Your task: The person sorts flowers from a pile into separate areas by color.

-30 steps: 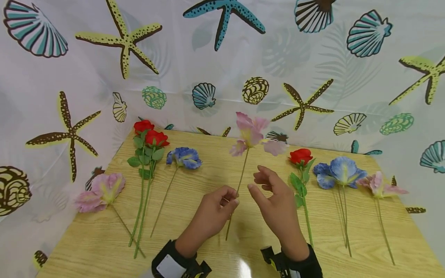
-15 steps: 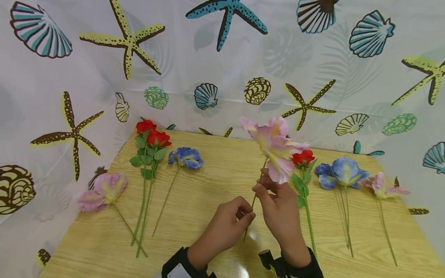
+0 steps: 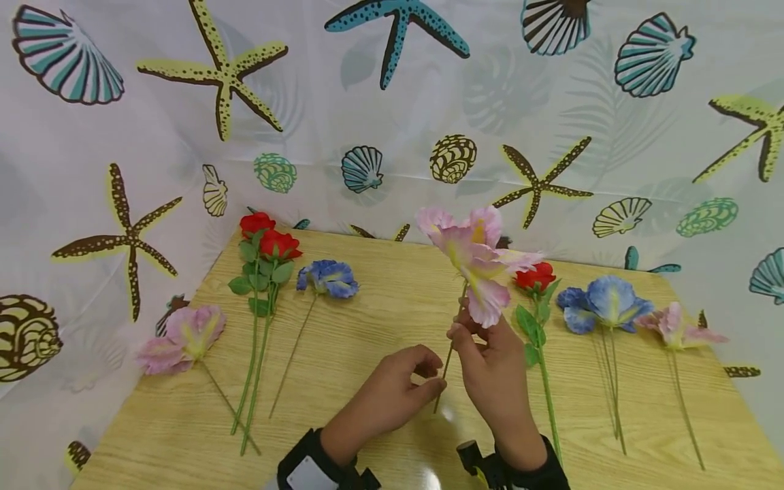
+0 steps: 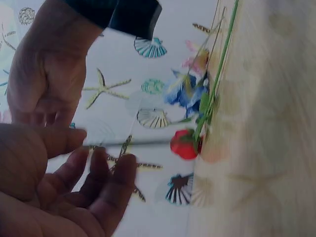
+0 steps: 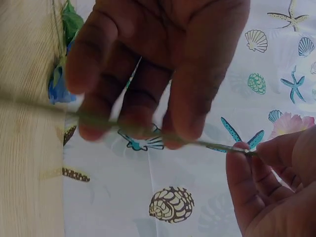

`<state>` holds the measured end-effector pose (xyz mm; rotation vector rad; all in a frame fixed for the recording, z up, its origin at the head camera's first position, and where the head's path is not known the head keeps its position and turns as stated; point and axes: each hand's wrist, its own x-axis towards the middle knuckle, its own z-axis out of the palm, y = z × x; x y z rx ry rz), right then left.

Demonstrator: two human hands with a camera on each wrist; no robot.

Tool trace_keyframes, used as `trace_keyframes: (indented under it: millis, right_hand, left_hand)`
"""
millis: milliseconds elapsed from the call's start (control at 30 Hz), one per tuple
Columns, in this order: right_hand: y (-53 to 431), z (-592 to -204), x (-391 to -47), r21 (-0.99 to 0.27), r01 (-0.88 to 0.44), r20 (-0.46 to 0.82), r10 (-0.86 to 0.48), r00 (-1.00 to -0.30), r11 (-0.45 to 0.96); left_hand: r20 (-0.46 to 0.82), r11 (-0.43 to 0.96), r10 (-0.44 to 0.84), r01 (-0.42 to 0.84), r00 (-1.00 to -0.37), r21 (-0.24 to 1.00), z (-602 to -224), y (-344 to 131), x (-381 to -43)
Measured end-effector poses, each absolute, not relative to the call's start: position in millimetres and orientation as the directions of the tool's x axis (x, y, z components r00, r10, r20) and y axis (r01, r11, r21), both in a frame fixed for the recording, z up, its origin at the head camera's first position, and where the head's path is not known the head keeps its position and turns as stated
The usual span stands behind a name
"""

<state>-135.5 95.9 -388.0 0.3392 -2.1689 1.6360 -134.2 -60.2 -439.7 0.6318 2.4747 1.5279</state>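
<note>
Both forearms [image 3: 360,416] enter from below. The left grip [image 3: 398,386], set lower, slants up to the right from the left wrist [image 3: 335,444], its left thumb [image 3: 431,390] and loosely bent fingers [image 3: 421,356] parted. The right grip [image 3: 495,371], higher and just beside it on a nearly upright right wrist [image 3: 519,441], pinches with right thumb [image 3: 467,348] and forefinger [image 3: 470,320]. From the right wrist's view, narrow gaps separate the left fingers.

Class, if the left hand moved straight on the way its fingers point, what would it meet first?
Most likely the pink flower's stem, which the right hand holds: it crosses right by the left hand. Depth is unclear, so they may already touch.
</note>
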Motion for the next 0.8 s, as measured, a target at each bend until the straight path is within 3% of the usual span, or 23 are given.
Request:
trace_keyframes:
  millis: [167,433,567,800]
  right_hand:
    - [111.8,-393.0,-143.3,-0.806,-0.39,0.471,0.083,-0.878,0.445]
    - [141.7,-401.2,-159.0,-0.758,-0.223,0.402,0.169,-0.9,0.612]
    - [159.6,-402.1,-163.8,-0.747,-0.149,0.363,0.21,-0.908,0.648]
    - [215.8,-395.8,-163.8,-0.646,-0.02,0.346,0.269,-0.899,0.763]
  left_hand:
    - [0.067,0.631,0.367,0.301,-0.928,0.715,-446.6,-85.5,-148.6]
    - [0.104,0.869,0.045,0.091,-0.994,0.486,-460.9,-138.2,-168.2]
    - [0.066,0.904,-0.045,-0.013,-0.997,0.427,-463.9,-157.9,-171.7]
    - [-0.016,0.902,-0.074,-0.074,-0.997,0.426,-471.3,-168.5,-168.7]
